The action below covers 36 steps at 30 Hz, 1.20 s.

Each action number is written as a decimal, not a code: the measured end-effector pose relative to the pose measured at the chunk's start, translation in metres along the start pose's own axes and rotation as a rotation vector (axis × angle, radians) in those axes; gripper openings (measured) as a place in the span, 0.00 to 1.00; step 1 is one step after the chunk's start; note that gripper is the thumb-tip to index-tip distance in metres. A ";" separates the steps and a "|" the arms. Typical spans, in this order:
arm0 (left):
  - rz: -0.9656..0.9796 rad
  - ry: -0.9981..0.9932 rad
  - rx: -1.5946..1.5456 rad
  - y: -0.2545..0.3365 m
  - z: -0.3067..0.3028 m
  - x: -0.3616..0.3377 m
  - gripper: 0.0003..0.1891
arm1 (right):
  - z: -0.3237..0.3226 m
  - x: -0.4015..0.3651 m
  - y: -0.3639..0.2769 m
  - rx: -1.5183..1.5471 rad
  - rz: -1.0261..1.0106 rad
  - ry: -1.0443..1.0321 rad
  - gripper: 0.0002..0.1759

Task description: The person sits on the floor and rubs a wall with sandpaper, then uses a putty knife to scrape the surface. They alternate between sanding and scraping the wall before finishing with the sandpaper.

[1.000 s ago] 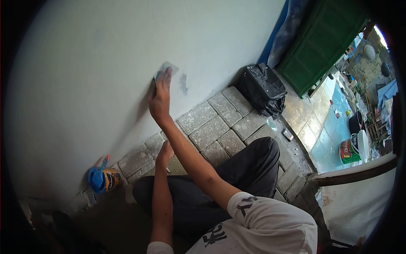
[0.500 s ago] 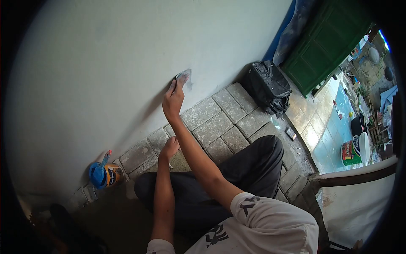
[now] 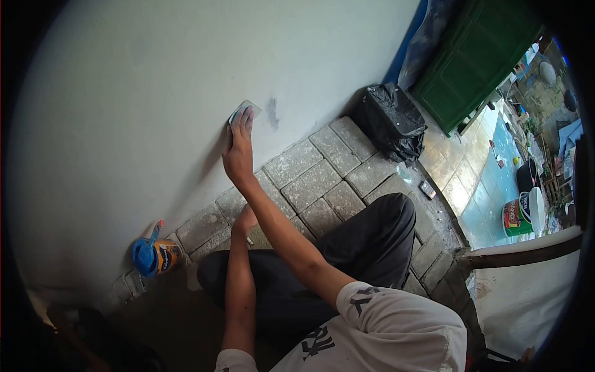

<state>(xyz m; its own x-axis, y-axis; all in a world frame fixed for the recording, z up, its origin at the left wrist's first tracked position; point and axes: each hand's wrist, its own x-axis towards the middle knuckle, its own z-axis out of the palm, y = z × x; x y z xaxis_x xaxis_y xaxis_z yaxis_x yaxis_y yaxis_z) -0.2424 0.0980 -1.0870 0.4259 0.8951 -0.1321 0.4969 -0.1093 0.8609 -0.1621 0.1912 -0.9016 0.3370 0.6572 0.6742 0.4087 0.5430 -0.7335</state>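
Observation:
My right hand (image 3: 238, 149) is raised to the white wall (image 3: 155, 93), its fingers pressing a thin, flat, pale piece (image 3: 255, 110) against the surface. Whether that piece is sandpaper or a scraper I cannot make out. Just right of it, a dark grey smudge (image 3: 273, 113) marks the wall. Lower down, over the paving, is my left hand (image 3: 245, 218); its fingers are mostly hidden behind my right forearm. At the foot of the wall on the left stands a yellow-labelled can (image 3: 166, 255) with a blue top and a blue, red-tipped tool sticking up.
Grey paving blocks (image 3: 304, 181) run along the wall. A bin lined with a black bag (image 3: 390, 121) stands beside the green door (image 3: 480, 59). A small pack (image 3: 427, 189) lies near the paving's edge. Further right, a paint bucket (image 3: 519, 214) lies tilted on the tiles.
My right hand has slid left along the wall with the flat piece, uncovering the dark smudge. My left hand has shifted slightly left and down.

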 end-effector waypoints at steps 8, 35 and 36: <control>-0.279 -0.126 0.059 0.027 -0.010 0.005 0.22 | 0.006 -0.067 0.088 -0.008 0.623 0.047 0.24; -0.094 -0.004 -0.017 -0.013 0.007 0.005 0.27 | -0.004 -0.030 0.031 0.019 0.380 0.001 0.28; -0.083 0.002 -0.025 -0.004 0.005 0.006 0.27 | -0.007 -0.018 0.017 0.096 0.287 -0.017 0.27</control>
<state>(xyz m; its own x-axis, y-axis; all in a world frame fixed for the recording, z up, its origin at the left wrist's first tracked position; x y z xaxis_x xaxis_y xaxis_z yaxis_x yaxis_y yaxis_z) -0.2383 0.1020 -1.0939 0.3825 0.9015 -0.2023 0.5115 -0.0242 0.8590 -0.1551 0.1850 -0.9257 0.4127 0.7989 0.4375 0.2167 0.3804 -0.8991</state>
